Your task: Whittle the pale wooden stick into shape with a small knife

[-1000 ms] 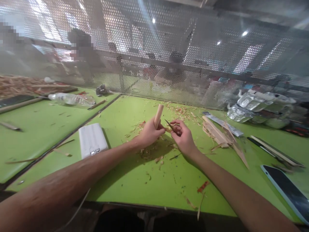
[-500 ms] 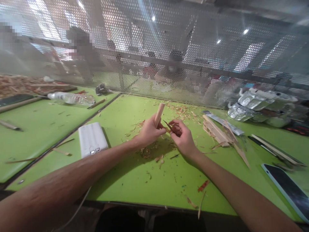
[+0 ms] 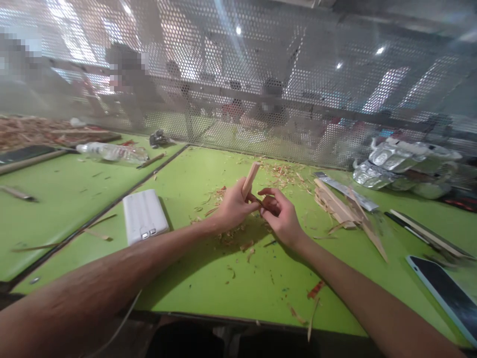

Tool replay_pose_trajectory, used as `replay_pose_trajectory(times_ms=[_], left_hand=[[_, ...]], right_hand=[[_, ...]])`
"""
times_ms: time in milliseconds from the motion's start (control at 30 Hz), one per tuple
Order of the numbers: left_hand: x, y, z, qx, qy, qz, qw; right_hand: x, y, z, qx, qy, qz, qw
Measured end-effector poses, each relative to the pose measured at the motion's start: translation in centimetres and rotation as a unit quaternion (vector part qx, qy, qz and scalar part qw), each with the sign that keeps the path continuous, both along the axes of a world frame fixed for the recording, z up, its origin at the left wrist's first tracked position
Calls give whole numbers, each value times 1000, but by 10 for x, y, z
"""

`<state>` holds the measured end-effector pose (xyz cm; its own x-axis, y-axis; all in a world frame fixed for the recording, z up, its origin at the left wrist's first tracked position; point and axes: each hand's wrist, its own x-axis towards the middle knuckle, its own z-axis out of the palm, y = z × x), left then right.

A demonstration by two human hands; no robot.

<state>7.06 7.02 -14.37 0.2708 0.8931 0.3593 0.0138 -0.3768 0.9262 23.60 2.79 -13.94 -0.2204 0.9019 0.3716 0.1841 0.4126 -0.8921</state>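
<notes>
Thin dark tool (image 3: 261,204) has been dipped down since a second ago, mostly hidden now, pinched by the bent fingers of the right hand (image 3: 282,217). Wooden stick (image 3: 251,179) is gripped, tilted, by the left hand's (image 3: 233,207) wrapped fingers, right of the white box (image 3: 144,213); shavings (image 3: 281,171) are scattered there too.

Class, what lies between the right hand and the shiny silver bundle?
In the head view, outward from the right hand: loose shavings, pale wood pieces, then a narrow grey packet before the silver bundle.
</notes>
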Motion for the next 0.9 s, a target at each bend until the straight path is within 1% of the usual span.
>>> replay_pose_trajectory(times_ms=[300, 467, 667, 833, 900], left_hand=[[0, 8, -5, -23, -3, -3, 1000], [0, 9, -6, -24, -10, -9, 1000], [1, 7, -3, -27, -6, 16, 999], [-1, 9, -6, -14, -10, -11, 1000], [-1, 8, -7, -7, -3, -11, 1000]], right_hand=[[2, 6, 0, 2, -5, -48, 999], [4, 7, 0, -6, -7, -45, 999], [5, 8, -1, -11, -5, -46, 999], [3, 5, 0, -12, -1, -32, 999], [2, 3, 0, -5, 0, -25, 1000]])
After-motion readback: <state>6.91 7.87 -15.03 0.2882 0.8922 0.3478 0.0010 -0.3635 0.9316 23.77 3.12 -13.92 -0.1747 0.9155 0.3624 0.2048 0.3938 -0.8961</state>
